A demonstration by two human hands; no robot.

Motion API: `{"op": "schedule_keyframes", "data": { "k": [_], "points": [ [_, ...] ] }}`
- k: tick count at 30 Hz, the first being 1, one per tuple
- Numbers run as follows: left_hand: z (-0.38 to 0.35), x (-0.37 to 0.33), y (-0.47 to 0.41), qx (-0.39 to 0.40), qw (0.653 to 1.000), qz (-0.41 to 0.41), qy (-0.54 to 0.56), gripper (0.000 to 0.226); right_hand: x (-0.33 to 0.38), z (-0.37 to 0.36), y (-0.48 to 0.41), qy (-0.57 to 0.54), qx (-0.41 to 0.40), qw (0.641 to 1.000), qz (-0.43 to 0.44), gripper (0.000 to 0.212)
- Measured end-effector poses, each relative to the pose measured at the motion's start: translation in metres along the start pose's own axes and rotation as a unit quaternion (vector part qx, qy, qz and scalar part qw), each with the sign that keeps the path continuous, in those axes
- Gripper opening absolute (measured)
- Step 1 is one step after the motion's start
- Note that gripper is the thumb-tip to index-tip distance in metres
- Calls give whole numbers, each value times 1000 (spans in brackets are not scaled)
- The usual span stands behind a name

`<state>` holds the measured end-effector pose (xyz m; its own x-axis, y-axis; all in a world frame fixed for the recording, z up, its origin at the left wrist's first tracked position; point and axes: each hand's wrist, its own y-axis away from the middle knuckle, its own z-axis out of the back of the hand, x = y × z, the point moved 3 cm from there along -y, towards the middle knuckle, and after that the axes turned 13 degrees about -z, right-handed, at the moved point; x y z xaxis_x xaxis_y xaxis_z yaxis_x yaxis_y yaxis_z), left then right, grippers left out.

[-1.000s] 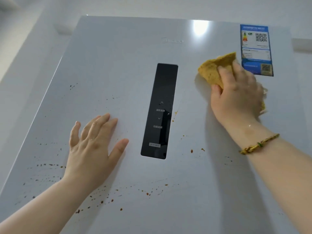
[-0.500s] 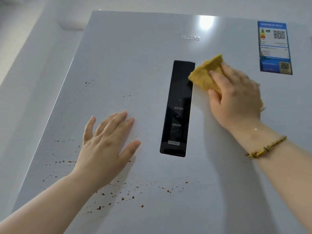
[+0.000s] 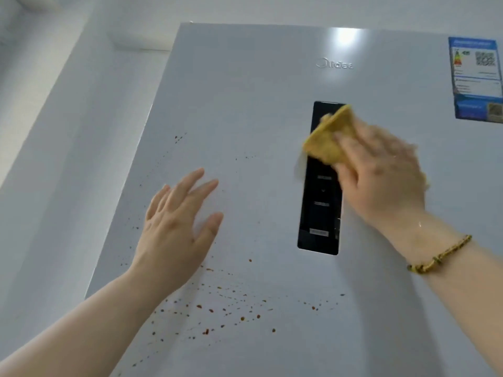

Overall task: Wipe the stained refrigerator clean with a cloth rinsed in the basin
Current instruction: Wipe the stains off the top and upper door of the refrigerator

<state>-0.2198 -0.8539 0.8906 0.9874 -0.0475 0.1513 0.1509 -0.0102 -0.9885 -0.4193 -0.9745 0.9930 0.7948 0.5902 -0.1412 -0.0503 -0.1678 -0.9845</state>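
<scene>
The refrigerator (image 3: 258,104) is judged partly wiped, no marks being seen on its right side, while the left hand (image 3: 177,227) is spread flat on it, the cloth (image 3: 329,140) is pressed onto the control panel (image 3: 321,213) under the straight fingers of the right hand (image 3: 381,172), and brown specks (image 3: 226,308) at lower left are not yet wiped.

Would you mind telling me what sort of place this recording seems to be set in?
Probably a home kitchen: a silver refrigerator with a black control panel and an energy label, its door spattered with brown stains.
</scene>
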Motion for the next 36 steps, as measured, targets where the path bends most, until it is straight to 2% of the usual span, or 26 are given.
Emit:
{"op": "schedule_keyframes", "data": {
  "k": [1, 2, 3, 5, 7, 8, 11, 13, 15, 18, 19, 20, 22, 25, 28, 30, 34, 36],
  "points": [
    [5, 6, 1, -10, 1000, 22, -9, 67, 2, 1, -4, -9, 17, 996, -89, 51],
    [11, 14, 2, -16, 998, 52, -15, 65, 10, 1, -2, -15, 17, 990, -136, 52],
    [16, 24, 4, -17, 996, 92, -12, 60, 23, 1, 5, -14, 7, 992, -125, 52],
    [23, 43, 12, -5, 986, 164, 0, 54, 55, -4, 35, 2, -16, 1000, 0, 47],
    [27, 58, 20, 11, 979, 203, 3, 56, 80, -12, 73, 2, -13, 990, 140, 43],
    [30, 65, 23, 16, 976, 217, 4, 57, 89, -12, 86, 1, -2, 983, 184, 42],
    [38, 85, 33, 23, 960, 277, 31, 59, 97, -9, 86, -14, 17, 967, 254, 40],
    [39, 92, 40, 32, 943, 322, 82, 58, 92, -11, 64, 5, 12, 963, 268, 39],
    [40, 96, 45, 38, 921, 358, 149, 55, 85, -14, 29, 25, -2, 981, 195, 42],
    [39, 98, 48, 56, 896, 379, 224, 48, 84, -13, -9, 3, 47, 999, -26, 51],
    [39, 99, 48, 54, 890, 385, 240, 45, 90, -13, -9, 1, 47, 997, -66, 53],
    [40, 99, 48, 48, 884, 390, 252, 42, 100, -13, -2, 9, 36, 997, -60, 52],
    [40, 99, 49, 45, 880, 394, 262, 37, 124, -16, 28, 40, 10, 998, 37, 50],
    [42, 97, 47, 36, 867, 397, 299, 23, 151, -21, 75, 9, 41, 979, 199, 45],
    [47, 99, 48, 55, 858, 389, 331, 27, 152, -22, 64, -8, 56, 964, 261, 43],
    [51, 104, 52, 72, 856, 392, 329, 25, 147, -25, 37, 14, 48, 973, 226, 46],
    [57, 115, 64, 86, 844, 424, 316, 27, 141, -25, -6, 1, 61, 998, 21, 49],
    [60, 116, 72, 101, 840, 429, 317, 26, 152, -25, 2, -20, 46, 998, -25, 47]
  ]
}}
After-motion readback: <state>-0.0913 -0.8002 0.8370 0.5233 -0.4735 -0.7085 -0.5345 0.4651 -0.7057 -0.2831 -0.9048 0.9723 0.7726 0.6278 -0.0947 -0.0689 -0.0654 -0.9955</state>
